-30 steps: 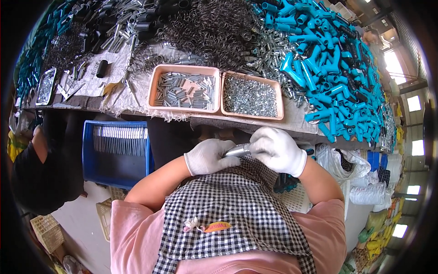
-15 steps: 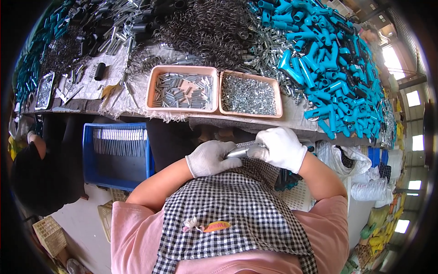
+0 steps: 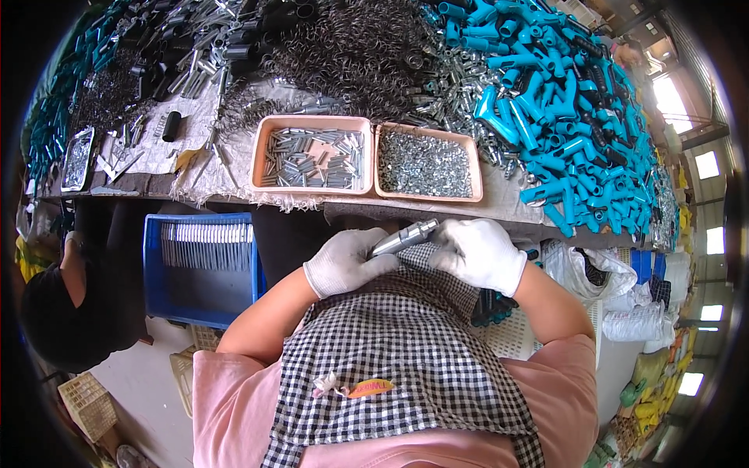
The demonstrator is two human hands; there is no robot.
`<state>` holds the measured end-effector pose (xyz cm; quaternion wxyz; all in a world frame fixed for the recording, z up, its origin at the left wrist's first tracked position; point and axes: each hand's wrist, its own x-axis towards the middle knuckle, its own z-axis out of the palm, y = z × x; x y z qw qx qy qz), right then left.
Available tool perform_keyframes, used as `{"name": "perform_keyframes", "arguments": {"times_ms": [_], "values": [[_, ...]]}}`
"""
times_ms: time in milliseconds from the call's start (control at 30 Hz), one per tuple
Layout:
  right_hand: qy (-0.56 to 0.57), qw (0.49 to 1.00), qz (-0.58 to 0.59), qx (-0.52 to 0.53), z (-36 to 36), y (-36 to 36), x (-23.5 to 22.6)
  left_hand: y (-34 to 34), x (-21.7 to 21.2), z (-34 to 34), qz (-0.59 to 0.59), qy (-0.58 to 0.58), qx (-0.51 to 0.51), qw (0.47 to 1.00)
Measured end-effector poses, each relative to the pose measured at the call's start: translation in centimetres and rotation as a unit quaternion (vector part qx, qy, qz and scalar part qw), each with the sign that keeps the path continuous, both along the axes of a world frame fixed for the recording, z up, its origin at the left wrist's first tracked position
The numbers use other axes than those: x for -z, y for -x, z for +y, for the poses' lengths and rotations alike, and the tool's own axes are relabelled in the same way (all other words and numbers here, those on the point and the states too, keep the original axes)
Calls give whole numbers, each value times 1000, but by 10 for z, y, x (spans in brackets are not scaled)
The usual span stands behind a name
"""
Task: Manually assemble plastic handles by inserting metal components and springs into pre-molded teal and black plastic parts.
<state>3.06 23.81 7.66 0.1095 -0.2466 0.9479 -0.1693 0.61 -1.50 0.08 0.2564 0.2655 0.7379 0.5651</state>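
Observation:
Gloved in white, my left hand (image 3: 349,264) is closed round the lower end of a silver metal tube (image 3: 404,238) with a narrower stepped tip. The tube slants up to the right above my checked apron (image 3: 390,351). My right hand (image 3: 482,256), also gloved, is just right of the tip, its fingers curled toward the thumb. Whether those fingers pinch some small part cannot be made out. Beyond my hands, on the bench, a tray of metal pins (image 3: 265,187) stands beside a tray of small metal pieces (image 3: 427,196).
Turquoise plastic handles (image 3: 573,140) are heaped at the right of the bench, dark coil springs (image 3: 351,54) at the back. A blue crate (image 3: 203,316) with a row of metal rods sits left of me. Another person (image 3: 62,312) is at far left. White sacks (image 3: 632,324) lie at right.
My right hand has come off the tube's end and moved slightly right, exposing the stepped tip. My left hand has shifted a little left, and the tube now tilts more upward.

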Motion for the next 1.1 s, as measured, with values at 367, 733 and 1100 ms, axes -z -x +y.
{"name": "perform_keyframes", "arguments": {"times_ms": [367,733,1100], "values": [[74,994,-85,-6,-11,-1,-9,-7,12,7,96,48,97,989],[156,952,160,-209,-3,-9,5,8,17,11,-46,24,192,980],[164,950,188,-187,4,-7,3,3,-5,11,49,38,151,987]]}}
